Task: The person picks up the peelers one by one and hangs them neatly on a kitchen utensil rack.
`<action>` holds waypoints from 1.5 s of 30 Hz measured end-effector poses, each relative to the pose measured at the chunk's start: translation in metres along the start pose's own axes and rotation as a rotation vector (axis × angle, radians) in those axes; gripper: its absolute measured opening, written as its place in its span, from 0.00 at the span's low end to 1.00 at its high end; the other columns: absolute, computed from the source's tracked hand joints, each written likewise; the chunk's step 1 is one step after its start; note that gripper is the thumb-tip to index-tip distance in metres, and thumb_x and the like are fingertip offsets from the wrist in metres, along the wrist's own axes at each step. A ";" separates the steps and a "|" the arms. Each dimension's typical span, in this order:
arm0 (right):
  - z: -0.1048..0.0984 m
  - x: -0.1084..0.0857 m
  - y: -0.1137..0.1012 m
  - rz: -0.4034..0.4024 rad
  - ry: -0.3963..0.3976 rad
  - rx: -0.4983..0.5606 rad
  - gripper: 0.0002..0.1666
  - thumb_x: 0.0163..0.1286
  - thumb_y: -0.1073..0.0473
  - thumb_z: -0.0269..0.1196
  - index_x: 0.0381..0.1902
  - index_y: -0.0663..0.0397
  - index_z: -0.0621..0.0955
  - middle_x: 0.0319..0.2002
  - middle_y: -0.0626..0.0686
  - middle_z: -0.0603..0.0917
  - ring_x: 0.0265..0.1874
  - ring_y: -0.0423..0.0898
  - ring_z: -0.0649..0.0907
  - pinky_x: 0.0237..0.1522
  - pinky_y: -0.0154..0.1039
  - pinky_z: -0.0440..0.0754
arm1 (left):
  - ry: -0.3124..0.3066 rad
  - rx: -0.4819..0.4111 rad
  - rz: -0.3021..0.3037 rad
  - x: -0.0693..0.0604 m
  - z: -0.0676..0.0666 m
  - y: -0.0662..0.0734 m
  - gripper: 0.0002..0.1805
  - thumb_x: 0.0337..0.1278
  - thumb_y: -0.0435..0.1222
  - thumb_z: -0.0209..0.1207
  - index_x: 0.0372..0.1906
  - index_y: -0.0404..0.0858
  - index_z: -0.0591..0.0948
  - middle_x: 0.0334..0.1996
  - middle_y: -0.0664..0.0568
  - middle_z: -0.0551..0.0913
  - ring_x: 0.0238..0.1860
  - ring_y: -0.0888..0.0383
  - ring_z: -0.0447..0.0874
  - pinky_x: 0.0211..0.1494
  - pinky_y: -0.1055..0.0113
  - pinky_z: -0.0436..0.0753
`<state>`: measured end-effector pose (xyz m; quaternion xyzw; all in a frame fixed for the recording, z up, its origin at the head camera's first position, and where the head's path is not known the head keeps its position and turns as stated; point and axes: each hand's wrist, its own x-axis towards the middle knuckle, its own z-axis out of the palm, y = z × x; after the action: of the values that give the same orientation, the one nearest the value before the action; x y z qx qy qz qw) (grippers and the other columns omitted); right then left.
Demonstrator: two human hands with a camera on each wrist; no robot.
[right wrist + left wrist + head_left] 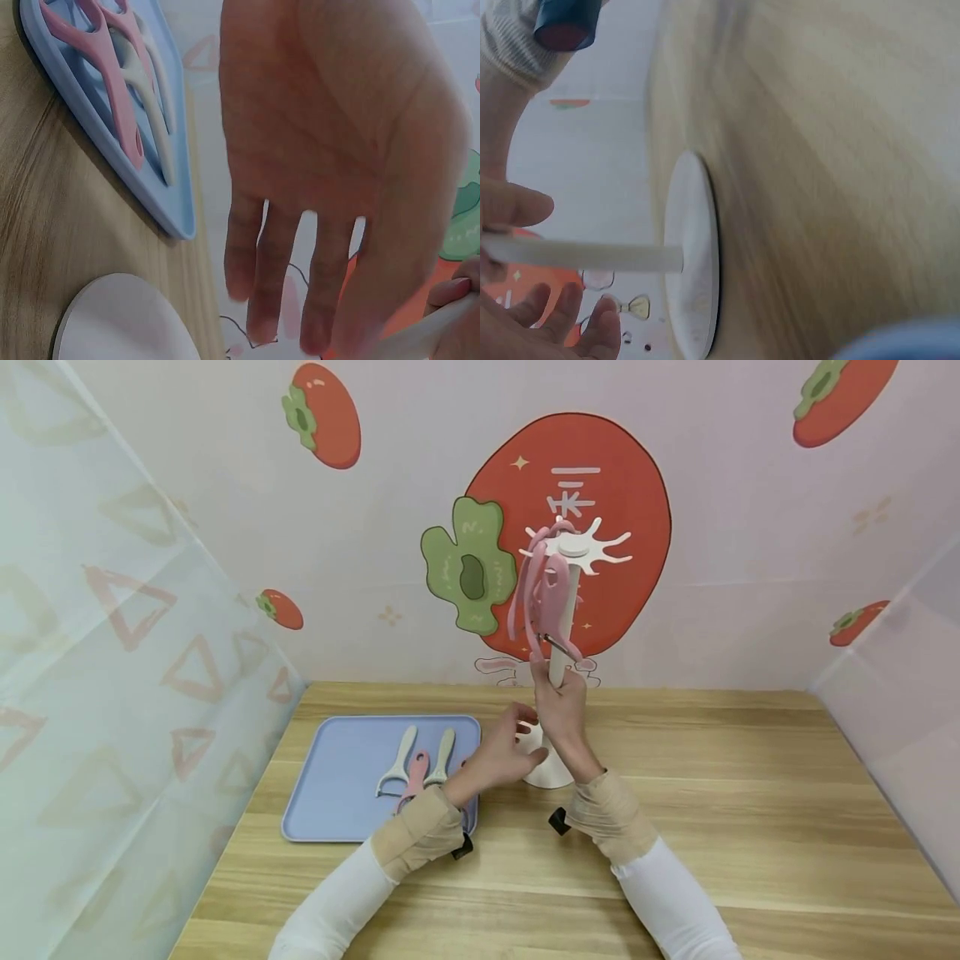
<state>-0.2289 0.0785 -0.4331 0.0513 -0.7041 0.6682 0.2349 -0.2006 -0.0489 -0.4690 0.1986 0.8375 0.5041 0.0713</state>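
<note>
The white stand (575,545), right of the tray (337,785), should handle light, stiff and top-heavy; steady its pole (558,672) low. Your right hand (562,706) clamps the pole; your left hand's (504,753) fingers are apart.

The right hand (561,708) grips a white stand (557,671), with pink peelers (552,600) hanging at the nine o'clock side of its spoked top, while the left hand (504,752), fingers loosely curved, is at eight o'clock from the right one, near the base (550,775). At nine o'clock from that base, a blue tray (336,777) on the wooden table (735,793) holds two pale peelers (407,748) and a pink-handled peeler (417,770), the latter partly hidden by the left sleeve (420,837); at twelve o'clock a red fruit print (630,518) shows behind.
</note>
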 end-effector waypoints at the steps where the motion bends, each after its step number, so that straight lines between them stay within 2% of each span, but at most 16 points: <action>1: -0.001 0.000 0.000 0.003 -0.009 0.005 0.36 0.81 0.47 0.64 0.13 0.49 0.66 0.11 0.37 0.59 0.12 0.37 0.58 0.17 0.34 0.49 | -0.005 -0.002 0.012 0.002 0.004 0.000 0.31 0.65 0.33 0.67 0.69 0.33 0.70 0.65 0.39 0.78 0.65 0.41 0.80 0.70 0.46 0.80; 3: -0.004 -0.001 0.000 0.004 -0.033 0.005 0.33 0.80 0.47 0.65 0.15 0.51 0.70 0.11 0.39 0.61 0.13 0.38 0.60 0.18 0.34 0.53 | -0.009 -0.024 0.050 0.005 0.011 0.001 0.33 0.65 0.33 0.67 0.72 0.33 0.68 0.66 0.39 0.77 0.67 0.40 0.79 0.72 0.45 0.79; 6: -0.012 -0.002 -0.003 -0.023 -0.091 -0.027 0.22 0.77 0.50 0.67 0.24 0.53 0.78 0.16 0.43 0.70 0.17 0.40 0.69 0.21 0.35 0.65 | 0.016 -0.066 0.105 0.012 0.021 0.001 0.35 0.67 0.30 0.64 0.76 0.35 0.66 0.67 0.40 0.78 0.65 0.43 0.80 0.70 0.46 0.80; 9: -0.022 -0.002 -0.005 -0.123 -0.156 -0.068 0.09 0.74 0.54 0.69 0.40 0.55 0.84 0.28 0.49 0.83 0.28 0.42 0.81 0.37 0.39 0.79 | 0.098 -0.098 0.126 0.020 0.030 0.003 0.29 0.66 0.29 0.62 0.71 0.37 0.72 0.61 0.42 0.82 0.58 0.48 0.82 0.63 0.51 0.83; 10: -0.027 -0.002 -0.006 -0.161 -0.180 -0.068 0.12 0.74 0.54 0.69 0.45 0.57 0.84 0.33 0.51 0.86 0.33 0.44 0.83 0.43 0.41 0.81 | 0.135 -0.114 0.121 0.023 0.033 0.005 0.26 0.66 0.30 0.62 0.68 0.38 0.74 0.59 0.44 0.83 0.56 0.51 0.82 0.61 0.53 0.83; 13: -0.041 -0.001 -0.004 -0.247 -0.225 -0.065 0.29 0.77 0.41 0.67 0.56 0.63 0.81 0.46 0.60 0.87 0.46 0.51 0.85 0.54 0.48 0.80 | 0.253 -0.172 0.103 0.032 0.045 0.012 0.15 0.67 0.35 0.64 0.54 0.37 0.78 0.45 0.48 0.83 0.46 0.57 0.79 0.52 0.62 0.80; 16: -0.057 -0.002 0.000 -0.271 -0.244 -0.057 0.47 0.76 0.26 0.59 0.60 0.69 0.76 0.52 0.66 0.84 0.53 0.58 0.83 0.57 0.50 0.76 | 0.350 -0.246 0.109 0.040 0.055 0.018 0.11 0.70 0.39 0.65 0.43 0.37 0.77 0.31 0.52 0.77 0.34 0.61 0.75 0.40 0.68 0.74; 17: -0.062 -0.003 0.001 -0.276 -0.244 -0.060 0.50 0.75 0.24 0.57 0.59 0.70 0.76 0.52 0.67 0.83 0.54 0.59 0.82 0.57 0.49 0.75 | 0.380 -0.262 0.114 0.043 0.059 0.020 0.12 0.72 0.40 0.65 0.39 0.37 0.76 0.26 0.53 0.73 0.29 0.61 0.71 0.36 0.68 0.71; 20: -0.075 -0.003 0.007 -0.284 -0.247 -0.068 0.48 0.78 0.25 0.54 0.58 0.70 0.77 0.52 0.68 0.83 0.54 0.58 0.82 0.56 0.45 0.71 | 0.463 -0.274 0.120 0.050 0.065 0.025 0.20 0.74 0.43 0.64 0.28 0.41 0.71 0.18 0.58 0.65 0.21 0.63 0.63 0.29 0.70 0.63; 24: -0.092 -0.005 0.017 -0.263 -0.241 -0.112 0.31 0.86 0.42 0.52 0.56 0.67 0.81 0.53 0.66 0.85 0.54 0.46 0.82 0.57 0.38 0.72 | 0.544 -0.258 0.107 0.056 0.069 0.029 0.27 0.73 0.47 0.65 0.20 0.47 0.64 0.13 0.61 0.60 0.17 0.65 0.59 0.25 0.70 0.60; 27: -0.104 -0.009 0.024 -0.220 -0.237 -0.131 0.21 0.87 0.56 0.49 0.59 0.65 0.83 0.56 0.64 0.87 0.57 0.40 0.82 0.61 0.33 0.74 | 0.551 -0.287 0.103 0.057 0.070 0.030 0.28 0.71 0.46 0.66 0.18 0.48 0.63 0.11 0.62 0.61 0.14 0.66 0.60 0.22 0.70 0.59; 30: -0.114 -0.012 0.029 -0.188 -0.244 -0.148 0.21 0.87 0.61 0.48 0.62 0.63 0.84 0.59 0.64 0.86 0.60 0.44 0.83 0.64 0.30 0.75 | 0.540 -0.326 0.099 0.058 0.069 0.031 0.30 0.71 0.46 0.66 0.16 0.49 0.62 0.09 0.62 0.62 0.13 0.65 0.60 0.19 0.70 0.58; 33: -0.121 -0.013 0.031 -0.170 -0.264 -0.177 0.22 0.88 0.59 0.47 0.63 0.62 0.84 0.60 0.64 0.87 0.60 0.50 0.83 0.65 0.30 0.75 | 0.543 -0.348 0.101 0.059 0.069 0.030 0.33 0.71 0.47 0.66 0.13 0.49 0.61 0.08 0.62 0.59 0.12 0.65 0.56 0.18 0.70 0.55; 35: -0.123 -0.013 0.031 -0.164 -0.268 -0.190 0.23 0.89 0.57 0.47 0.63 0.62 0.84 0.60 0.63 0.87 0.60 0.50 0.83 0.65 0.30 0.75 | 0.554 -0.334 0.108 0.061 0.068 0.030 0.34 0.71 0.47 0.66 0.11 0.48 0.61 0.08 0.62 0.58 0.12 0.64 0.55 0.18 0.69 0.55; 40: -0.125 -0.012 0.031 -0.141 -0.247 -0.202 0.24 0.89 0.55 0.46 0.62 0.61 0.85 0.60 0.62 0.88 0.57 0.40 0.83 0.61 0.29 0.75 | 0.546 -0.325 0.081 0.064 0.062 0.032 0.33 0.71 0.48 0.66 0.11 0.47 0.64 0.08 0.63 0.60 0.12 0.64 0.56 0.17 0.69 0.55; 45: -0.124 -0.010 0.031 -0.122 -0.233 -0.213 0.25 0.89 0.55 0.46 0.60 0.62 0.85 0.57 0.63 0.88 0.55 0.38 0.83 0.58 0.30 0.75 | 0.502 -0.368 0.066 0.065 0.053 0.037 0.31 0.69 0.47 0.66 0.11 0.46 0.65 0.08 0.62 0.60 0.12 0.64 0.55 0.16 0.67 0.54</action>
<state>-0.1996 0.1989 -0.4654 0.1458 -0.7889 0.5638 0.1962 -0.2333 0.0362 -0.4566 0.0786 0.7168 0.6825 -0.1193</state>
